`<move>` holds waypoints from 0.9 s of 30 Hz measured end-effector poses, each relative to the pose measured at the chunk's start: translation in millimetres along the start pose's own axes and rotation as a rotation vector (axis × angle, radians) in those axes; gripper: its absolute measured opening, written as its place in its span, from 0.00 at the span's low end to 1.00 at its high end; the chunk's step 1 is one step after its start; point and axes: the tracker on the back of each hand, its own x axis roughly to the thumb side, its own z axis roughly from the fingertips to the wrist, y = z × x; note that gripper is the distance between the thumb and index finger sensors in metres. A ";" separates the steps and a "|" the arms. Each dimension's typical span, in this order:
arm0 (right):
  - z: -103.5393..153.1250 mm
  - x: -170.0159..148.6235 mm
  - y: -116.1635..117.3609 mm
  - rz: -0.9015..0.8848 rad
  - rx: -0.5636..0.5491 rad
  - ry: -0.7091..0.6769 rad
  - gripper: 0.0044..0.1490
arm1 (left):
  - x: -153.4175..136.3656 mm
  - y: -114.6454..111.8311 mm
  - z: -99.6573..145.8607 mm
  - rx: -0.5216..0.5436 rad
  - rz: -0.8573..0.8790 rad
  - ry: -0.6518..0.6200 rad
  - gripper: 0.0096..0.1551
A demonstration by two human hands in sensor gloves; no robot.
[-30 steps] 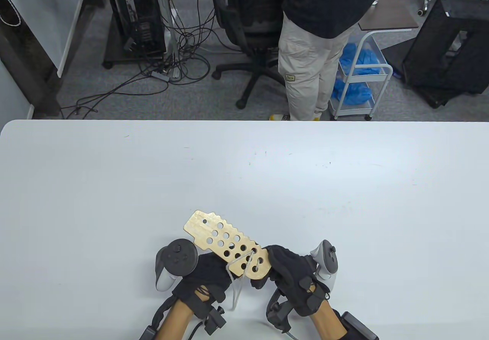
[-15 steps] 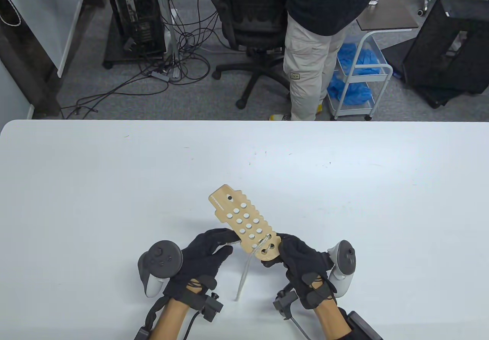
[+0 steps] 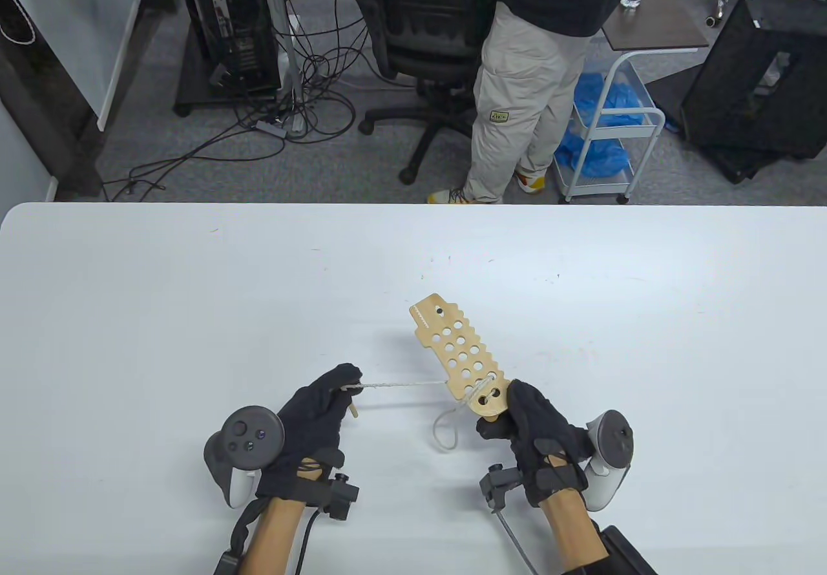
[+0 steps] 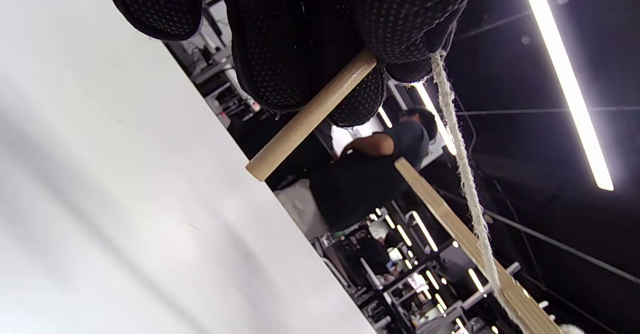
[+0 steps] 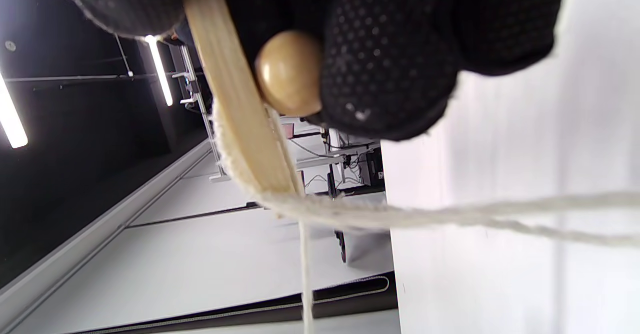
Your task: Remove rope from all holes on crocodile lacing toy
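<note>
The wooden crocodile lacing board (image 3: 459, 355) with several round holes is held up off the table, tilted toward the far left. My right hand (image 3: 517, 417) grips its near end; in the right wrist view the board's edge (image 5: 225, 98) and a wooden bead (image 5: 289, 71) sit under the fingers. A cream rope (image 3: 404, 386) runs taut from the board's near holes to my left hand (image 3: 329, 394), which pinches the rope (image 4: 460, 163) and its wooden needle (image 4: 310, 116). A slack rope loop (image 3: 446, 429) hangs below the board.
The white table (image 3: 194, 303) spreads wide around both hands. Beyond its far edge a person (image 3: 517, 84) stands by an office chair (image 3: 420, 52), with a white cart (image 3: 614, 129) and floor cables nearby.
My left hand has taken the rope's needle end and drawn it left, pulling the rope taut. My right hand has carried the board to the right and farther up the table.
</note>
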 end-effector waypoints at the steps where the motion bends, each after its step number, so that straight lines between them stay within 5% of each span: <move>1: -0.7 0.0 -2.5 -0.010 -0.008 0.005 0.33 | -1.7 1.7 -0.3 0.007 0.002 0.009 0.27; 27: -6.0 5.3 -64.9 -0.328 -0.276 0.042 0.31 | -55.6 56.2 3.8 0.275 0.282 0.261 0.23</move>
